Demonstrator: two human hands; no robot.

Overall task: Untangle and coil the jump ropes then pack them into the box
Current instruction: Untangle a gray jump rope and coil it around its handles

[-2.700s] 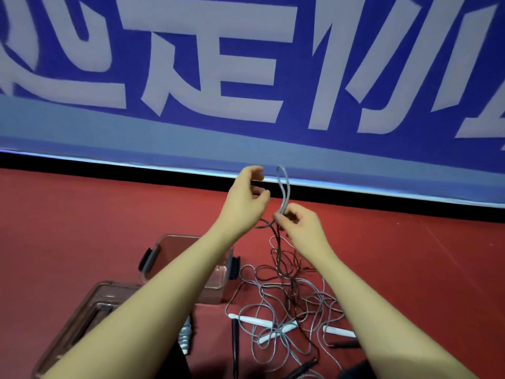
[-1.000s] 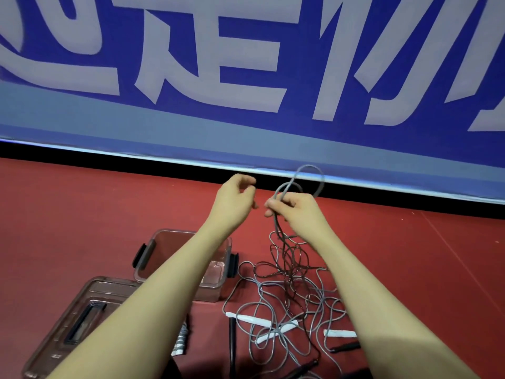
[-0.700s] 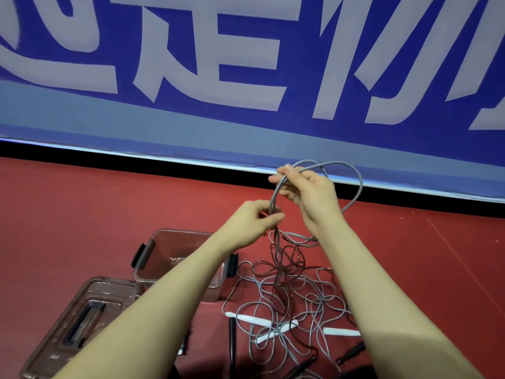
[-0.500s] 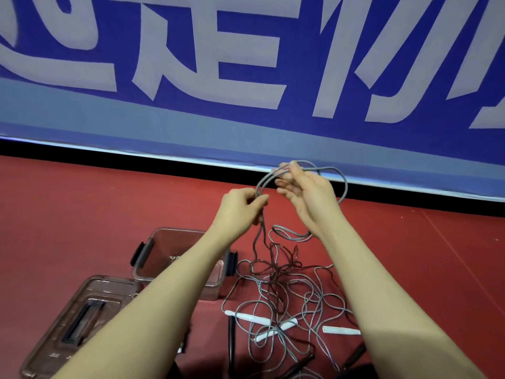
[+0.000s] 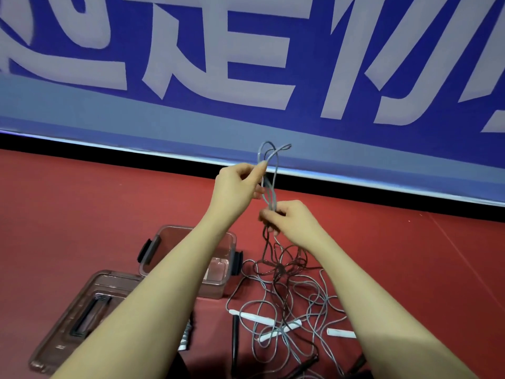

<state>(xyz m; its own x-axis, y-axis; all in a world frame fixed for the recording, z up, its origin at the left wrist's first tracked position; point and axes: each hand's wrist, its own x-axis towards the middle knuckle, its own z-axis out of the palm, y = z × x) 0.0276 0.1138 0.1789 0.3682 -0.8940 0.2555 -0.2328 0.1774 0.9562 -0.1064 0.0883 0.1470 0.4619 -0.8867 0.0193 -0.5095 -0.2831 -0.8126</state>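
A narrow grey rope loop (image 5: 270, 170) stands upright between my hands, raised above the floor. My left hand (image 5: 235, 187) pinches its upper part and my right hand (image 5: 291, 221) grips the bundled strands just below. From my right hand the strands hang down into a tangle of grey and dark jump ropes (image 5: 284, 291) lying on the red floor. White handles (image 5: 257, 320) and black handles (image 5: 235, 340) lie in the tangle. A clear open box (image 5: 164, 239) stands left of the tangle, partly hidden by my left forearm.
The box's clear lid (image 5: 82, 310) lies flat at the lower left. A blue banner with large white characters (image 5: 246, 64) runs along the back, with a black strip at its foot. Red floor (image 5: 82, 209) stretches to both sides.
The wide loop held by my right hand has been drawn into a narrow upright loop. My left hand rose to its top while my right hand dropped below to grip the strands.
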